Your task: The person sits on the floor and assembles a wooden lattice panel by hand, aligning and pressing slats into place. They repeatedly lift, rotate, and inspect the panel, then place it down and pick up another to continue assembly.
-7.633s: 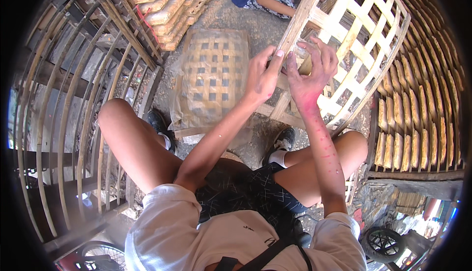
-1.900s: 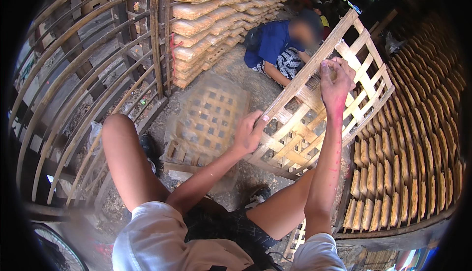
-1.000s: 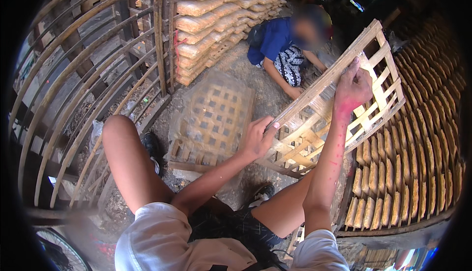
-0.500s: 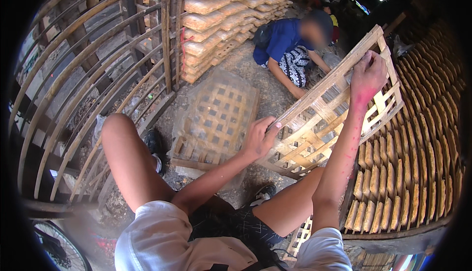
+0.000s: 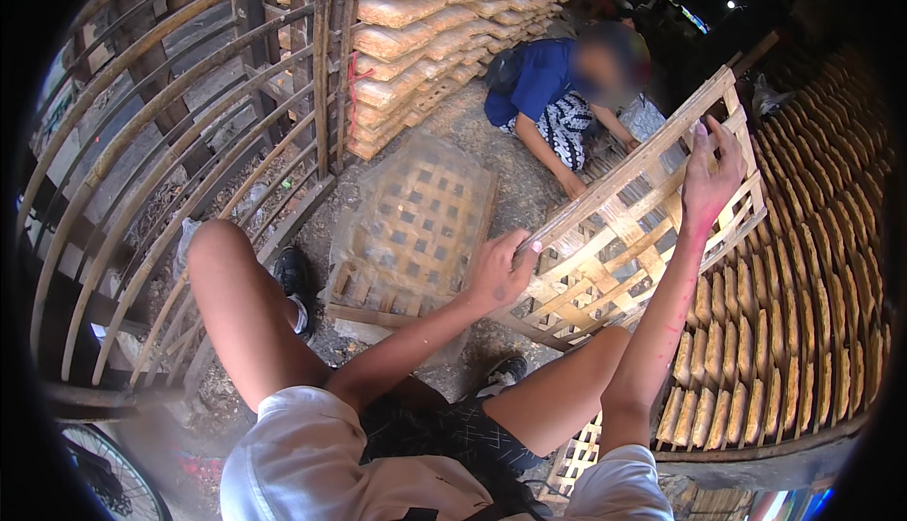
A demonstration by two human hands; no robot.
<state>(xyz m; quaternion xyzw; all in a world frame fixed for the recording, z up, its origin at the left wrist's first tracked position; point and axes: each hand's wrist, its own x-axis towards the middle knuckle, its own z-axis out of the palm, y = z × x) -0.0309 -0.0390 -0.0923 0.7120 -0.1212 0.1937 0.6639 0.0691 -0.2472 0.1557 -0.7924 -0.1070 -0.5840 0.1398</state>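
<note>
A woven bamboo tray (image 5: 605, 247) with a wooden rim stands tilted on its side to my right, its open lattice facing me. My left hand (image 5: 503, 271) is closed on the left end of the tray's rim, the thumb lying along the edge. At the tray's far right end, my right hand (image 5: 713, 176) is raised with its fingers apart, in front of the lattice. Whether its fingertips touch the slats I cannot tell. Another bamboo tray (image 5: 430, 209), partly under clear plastic sheet (image 5: 364, 238), lies on the ground ahead of my knees.
A person in a blue shirt (image 5: 543, 77) crouches beyond the tray, hands low. Long wrapped slabs (image 5: 406, 11) are stacked at the back. Racks of upright slabs (image 5: 737, 360) fill the right. A curved slatted rack (image 5: 179, 86) stands left; a bicycle wheel (image 5: 113, 474) shows lower left.
My right hand's fingers have spread from a pinch at the tray's upper rim, and the hand is slightly lower. The tray's far end has dipped a little. My left hand keeps its grip.
</note>
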